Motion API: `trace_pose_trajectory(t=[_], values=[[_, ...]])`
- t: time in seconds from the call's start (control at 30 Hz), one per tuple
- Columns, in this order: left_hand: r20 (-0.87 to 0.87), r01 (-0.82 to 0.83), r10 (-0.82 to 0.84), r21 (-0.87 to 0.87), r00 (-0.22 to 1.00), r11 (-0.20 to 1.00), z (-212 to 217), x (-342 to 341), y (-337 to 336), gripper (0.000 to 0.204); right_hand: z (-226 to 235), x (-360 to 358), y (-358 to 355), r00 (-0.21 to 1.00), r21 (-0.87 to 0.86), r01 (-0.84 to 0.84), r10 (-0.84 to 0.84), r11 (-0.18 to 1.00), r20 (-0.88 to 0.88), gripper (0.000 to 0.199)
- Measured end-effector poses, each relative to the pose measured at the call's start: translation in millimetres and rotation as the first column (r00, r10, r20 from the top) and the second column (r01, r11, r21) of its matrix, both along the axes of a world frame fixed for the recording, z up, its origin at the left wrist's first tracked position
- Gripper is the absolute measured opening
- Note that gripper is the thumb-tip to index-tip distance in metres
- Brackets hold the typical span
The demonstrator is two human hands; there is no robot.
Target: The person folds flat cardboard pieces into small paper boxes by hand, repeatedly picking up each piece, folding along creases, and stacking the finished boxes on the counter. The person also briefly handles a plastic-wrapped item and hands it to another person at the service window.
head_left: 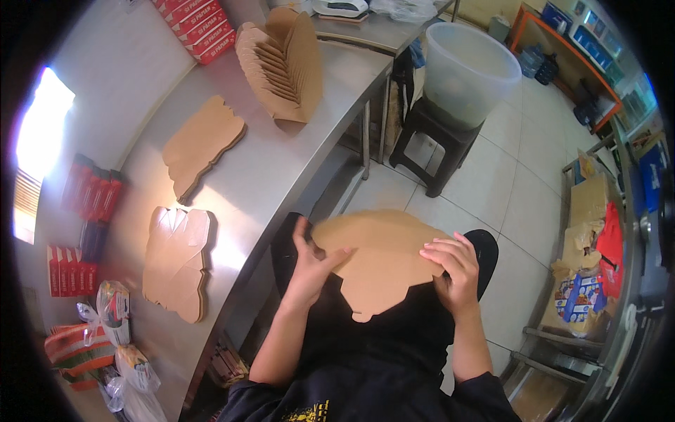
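A flat brown die-cut cardboard piece (383, 246) is held over my lap, with a small tab on its near edge. My left hand (314, 264) grips its left side, thumb on top and fingers partly behind the sheet. At the right edge my right hand (453, 267) pinches it, fingers on top and thumb below. To the left on the steel table lie a near stack of flat cardboard blanks (176, 271) and a farther flat stack (200, 144). Beyond them stands a nested bundle of folded cardboard pieces (281, 70).
Red boxes (197, 28) are stacked at the table's far end. Plastic-bagged goods (116, 316) sit along its left side. A translucent tub (471, 67) rests on a dark stool (436, 144) ahead. On the right, a shelf (583, 281) holds a red bag and packages.
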State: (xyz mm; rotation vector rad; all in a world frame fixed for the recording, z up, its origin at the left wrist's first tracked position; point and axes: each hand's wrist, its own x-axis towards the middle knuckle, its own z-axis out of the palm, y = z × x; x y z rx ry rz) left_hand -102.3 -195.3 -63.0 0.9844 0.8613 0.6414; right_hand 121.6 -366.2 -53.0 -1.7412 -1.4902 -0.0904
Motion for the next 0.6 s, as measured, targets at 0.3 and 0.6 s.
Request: trace_pose_trajectory(t=[0.3, 0.6], values=[[-0.032, 0.715, -0.741, 0.293, 0.671, 0.635, 22.6, 41.0, 1.9, 0.045, 23.1, 23.4, 8.5, 0.960, -0.202, -0.273, 0.252, 0.941, -0.125, 0.011], [-0.096, 0.591, -0.589, 0.255, 0.803, 0.765, 22.5, 57.2, -1.6, 0.031, 13.7, 30.4, 32.5, 0.972, -0.204, -0.222, 0.199, 0.954, -0.128, 0.036]])
